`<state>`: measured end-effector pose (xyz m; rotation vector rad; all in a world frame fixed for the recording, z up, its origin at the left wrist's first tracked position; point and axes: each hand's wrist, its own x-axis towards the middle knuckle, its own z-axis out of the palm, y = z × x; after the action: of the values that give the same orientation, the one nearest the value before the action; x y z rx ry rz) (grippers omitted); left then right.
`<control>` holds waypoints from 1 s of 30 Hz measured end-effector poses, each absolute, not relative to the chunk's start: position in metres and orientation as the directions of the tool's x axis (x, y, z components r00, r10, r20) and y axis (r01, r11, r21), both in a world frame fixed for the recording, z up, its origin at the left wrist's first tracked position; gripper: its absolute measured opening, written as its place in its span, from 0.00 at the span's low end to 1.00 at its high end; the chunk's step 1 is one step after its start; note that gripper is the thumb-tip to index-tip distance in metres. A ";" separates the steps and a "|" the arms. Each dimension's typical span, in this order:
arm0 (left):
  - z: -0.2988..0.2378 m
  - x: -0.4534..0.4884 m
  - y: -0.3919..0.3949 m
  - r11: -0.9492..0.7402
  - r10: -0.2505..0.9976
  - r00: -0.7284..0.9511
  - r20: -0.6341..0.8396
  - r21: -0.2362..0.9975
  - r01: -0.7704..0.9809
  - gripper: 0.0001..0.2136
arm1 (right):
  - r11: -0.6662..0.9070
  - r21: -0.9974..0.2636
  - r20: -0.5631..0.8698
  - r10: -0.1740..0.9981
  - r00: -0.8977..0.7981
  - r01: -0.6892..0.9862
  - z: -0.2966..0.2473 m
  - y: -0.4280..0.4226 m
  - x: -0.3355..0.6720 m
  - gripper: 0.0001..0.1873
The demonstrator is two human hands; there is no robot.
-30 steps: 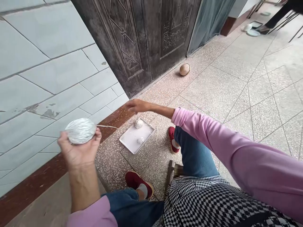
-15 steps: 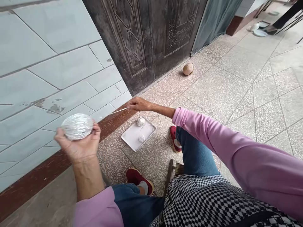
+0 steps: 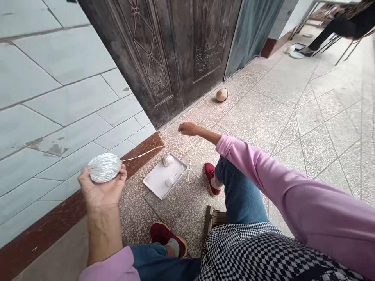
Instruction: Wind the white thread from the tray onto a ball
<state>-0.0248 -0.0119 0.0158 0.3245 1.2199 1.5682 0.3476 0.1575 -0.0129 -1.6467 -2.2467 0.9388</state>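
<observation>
My left hand (image 3: 101, 191) is raised near the tiled wall, fingers wrapped round a large white ball of thread (image 3: 104, 167). A taut strand (image 3: 143, 153) runs from the ball toward my right hand (image 3: 188, 128), which is stretched out ahead, fingers pinched together on the thread. Below it a white tray (image 3: 156, 182) lies on the floor with two small thread balls, one at the far corner (image 3: 167, 159) and one in the middle (image 3: 170, 181). Loose thread (image 3: 190, 168) trails off the tray's right side.
A dark carved door (image 3: 164, 50) and pale tiled wall (image 3: 58, 97) stand to the left. A brown ball (image 3: 222, 94) rests by the door. My red shoes (image 3: 211, 177) and a wooden stool edge (image 3: 211, 220) are below. Another person's legs and chairs (image 3: 331, 27) show far right.
My right hand has moved right and outward, drawing the strand longer. My left hand has turned the ball slightly and stayed near the wall. The view shifted a little.
</observation>
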 end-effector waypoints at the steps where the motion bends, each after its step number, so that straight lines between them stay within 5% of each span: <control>1: 0.014 -0.015 -0.008 0.099 0.836 -0.385 -0.391 0.798 -0.595 0.27 | 0.192 -0.618 -0.199 0.900 -0.388 0.763 -0.012 0.153 0.341 0.22; 7: 0.004 0.035 0.000 0.164 0.898 -0.251 -0.362 0.804 -0.572 0.22 | 0.127 -0.939 -0.121 0.748 -0.653 0.319 -0.023 0.126 0.275 0.18; 11: 0.000 0.041 -0.003 0.168 0.931 -0.185 -0.313 0.822 -0.545 0.26 | -0.019 -0.991 -0.110 0.681 -0.724 0.132 -0.034 0.114 0.231 0.20; 21: 0.008 0.033 -0.013 0.047 0.938 -0.288 -0.194 0.893 -0.447 0.27 | -0.105 -0.993 -0.110 0.693 -0.712 0.051 -0.024 0.102 0.213 0.14; 30: 0.018 0.017 -0.035 0.067 0.948 -0.257 -0.189 0.906 -0.418 0.36 | 0.075 -0.996 0.011 0.664 -0.748 0.051 -0.036 0.101 0.198 0.10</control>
<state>0.0173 -0.0351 0.0176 0.6464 1.1529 1.4853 0.1977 0.1011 -0.0361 -0.7067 -1.8890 1.7186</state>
